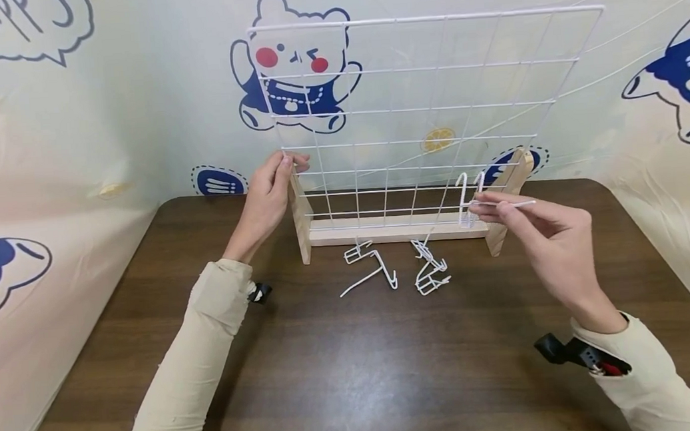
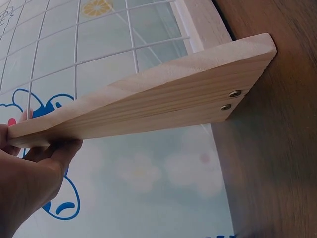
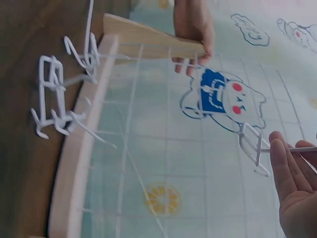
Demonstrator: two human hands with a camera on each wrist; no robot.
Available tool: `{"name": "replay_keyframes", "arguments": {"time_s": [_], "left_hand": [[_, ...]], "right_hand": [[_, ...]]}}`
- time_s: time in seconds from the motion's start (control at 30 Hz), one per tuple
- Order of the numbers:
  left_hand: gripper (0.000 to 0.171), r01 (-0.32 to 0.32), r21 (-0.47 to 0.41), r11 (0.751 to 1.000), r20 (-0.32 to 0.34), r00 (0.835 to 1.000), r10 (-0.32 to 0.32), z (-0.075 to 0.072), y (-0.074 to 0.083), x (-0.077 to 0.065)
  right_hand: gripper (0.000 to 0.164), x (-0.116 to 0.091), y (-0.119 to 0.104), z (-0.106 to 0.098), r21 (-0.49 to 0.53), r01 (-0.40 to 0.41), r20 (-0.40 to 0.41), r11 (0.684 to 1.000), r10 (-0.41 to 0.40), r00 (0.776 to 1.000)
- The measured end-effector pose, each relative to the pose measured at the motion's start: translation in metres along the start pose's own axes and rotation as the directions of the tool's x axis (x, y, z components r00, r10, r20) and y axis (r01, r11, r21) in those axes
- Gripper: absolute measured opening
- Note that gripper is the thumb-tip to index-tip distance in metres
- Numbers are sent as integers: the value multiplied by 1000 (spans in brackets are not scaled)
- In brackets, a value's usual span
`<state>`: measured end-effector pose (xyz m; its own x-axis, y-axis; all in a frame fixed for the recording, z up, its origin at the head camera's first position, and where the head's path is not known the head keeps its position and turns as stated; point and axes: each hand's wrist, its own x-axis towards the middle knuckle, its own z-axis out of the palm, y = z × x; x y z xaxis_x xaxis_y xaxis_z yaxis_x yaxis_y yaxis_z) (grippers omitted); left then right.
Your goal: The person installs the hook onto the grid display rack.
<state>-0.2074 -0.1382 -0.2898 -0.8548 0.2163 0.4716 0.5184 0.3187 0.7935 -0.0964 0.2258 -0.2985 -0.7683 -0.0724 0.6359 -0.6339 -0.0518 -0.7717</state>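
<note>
A white wire grid rack [image 1: 394, 20] stands upright in a pale wooden base [image 1: 397, 230]. My left hand [image 1: 268, 197] grips the top of the left wooden side piece [image 1: 301, 228], thumb in front, where the grid meets it. In the left wrist view, fingers wrap the narrow end of that side piece [image 2: 148, 99]. Between thumb and fingers my right hand [image 1: 554, 244] pinches the straight rod of a white wire hook [image 1: 462, 197]. Its bent frame points at the lower right of the grid, overlapping the wires in the head view; the right wrist view shows this frame [image 3: 251, 144] beyond the fingertips.
Several loose white wire hooks lie in front of the base, one group [image 1: 378, 266] left of centre and a tangled one [image 1: 430, 273] nearer the middle. All stand on a brown wooden table [image 1: 356, 375]. Behind hangs a cartoon-printed cloth [image 1: 192, 86]. The right wooden side piece [image 1: 507, 177] supports the grid.
</note>
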Motion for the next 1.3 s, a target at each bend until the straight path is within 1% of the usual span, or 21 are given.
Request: {"name": "replay_keyframes", "arguments": {"time_s": [0.07, 0.13, 0.23, 0.3, 0.43, 0.73, 0.87, 0.93, 1.1, 1.2, 1.3], "left_hand": [[33, 6, 4, 1000, -3, 1000, -6, 0, 0, 0], [33, 7, 4, 1000, -6, 1000, -7, 0, -1, -1], [33, 2, 2, 1000, -10, 1000, -2, 1, -1, 0], [32, -8, -4, 1000, -9, 1000, 8, 1, -1, 1], [32, -18, -7, 1000, -4, 1000, 18, 2, -1, 1], [33, -3, -15, 1000, -1, 1000, 3, 2, -2, 1], [33, -22, -39, 999, -23, 1000, 21, 3, -5, 0], [33, -30, -69, 997, -34, 999, 27, 4, -6, 0], [35, -14, -138, 990, -44, 999, 8, 6, -9, -1], [36, -8, -153, 988, -49, 999, 0, 8, -11, -1], [36, -11, -158, 987, -51, 999, 3, 8, -11, -1]], "right_hand": [[22, 3, -6, -3, -3, 27, -22, 1000, -27, 999], [22, 7, -11, -5, 15, 53, -44, 998, -53, 998], [21, 12, -17, -9, 44, 89, -76, 995, -86, 993], [22, 15, -20, -11, 44, 107, -92, 993, -102, 990], [23, 19, -23, -15, 43, 131, -117, 990, -125, 985], [23, 26, -29, -21, 49, 162, -184, 986, -150, 971], [24, 30, -32, -24, 33, 174, -205, 984, -164, 965], [24, 31, -33, -26, 23, 176, -212, 984, -168, 963], [24, 35, -34, -31, 18, 186, -232, 982, -177, 957], [24, 36, -35, -34, -11, 187, -238, 982, -184, 954], [25, 38, -36, -35, -17, 188, -247, 982, -187, 951]]}}
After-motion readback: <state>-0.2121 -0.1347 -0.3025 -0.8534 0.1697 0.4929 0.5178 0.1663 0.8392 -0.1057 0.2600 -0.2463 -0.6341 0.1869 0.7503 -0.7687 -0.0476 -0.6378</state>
